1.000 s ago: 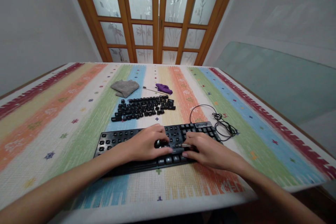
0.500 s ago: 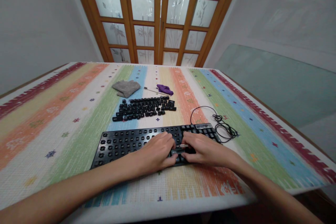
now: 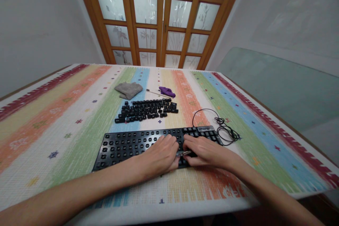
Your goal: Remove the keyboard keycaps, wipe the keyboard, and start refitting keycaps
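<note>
A black keyboard [image 3: 124, 145] lies near the table's front edge, its left and middle stretches stripped to bare key stems. Some keycaps are still fitted at its right end. My right hand [image 3: 203, 151] is closed over the right part of the keyboard, pinching a thin metal tool [image 3: 186, 152] whose exact kind is unclear. Close beside it, my left hand [image 3: 164, 151] rests on the keyboard with curled fingers, near the tool's other end. What those fingers hold, if anything, is hidden.
Loose black keycaps [image 3: 145, 109] lie in rows behind the keyboard. Farther back are a grey cloth [image 3: 128, 90], a purple cloth [image 3: 166, 91] and a thin stick-like brush [image 3: 157, 93]. A coiled black cable [image 3: 225, 129] sits at the right on the striped tablecloth [image 3: 87, 134].
The metal tool has shifted slightly toward me and tilted between my hands. A dark keycap seen between my fingers before is now mostly covered. The view has shifted slightly.
</note>
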The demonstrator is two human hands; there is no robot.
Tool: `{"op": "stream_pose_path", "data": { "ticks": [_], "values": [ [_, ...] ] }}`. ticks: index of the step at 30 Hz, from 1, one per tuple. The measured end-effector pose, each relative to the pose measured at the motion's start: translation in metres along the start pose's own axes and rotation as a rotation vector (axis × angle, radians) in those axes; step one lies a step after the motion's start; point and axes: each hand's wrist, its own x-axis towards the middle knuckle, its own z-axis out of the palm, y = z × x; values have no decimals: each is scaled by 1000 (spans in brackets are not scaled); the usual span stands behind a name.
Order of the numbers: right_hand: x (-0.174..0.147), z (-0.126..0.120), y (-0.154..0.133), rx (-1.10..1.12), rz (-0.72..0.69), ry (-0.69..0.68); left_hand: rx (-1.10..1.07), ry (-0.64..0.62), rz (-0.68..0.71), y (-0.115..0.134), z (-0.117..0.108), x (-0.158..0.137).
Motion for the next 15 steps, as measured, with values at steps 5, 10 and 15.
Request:
{"op": "stream_pose_path", "data": {
  "ticks": [5,10,15],
  "values": [
    [-1,6,2,-60,-26,46,55,8,0,0,2,-1],
    [-3,2,0,-132,-56,76,67,1,-8,3,-6,0],
    [-1,-20,2,-127,-50,123,-18,65,-40,-5,-30,3]
  ]
}}
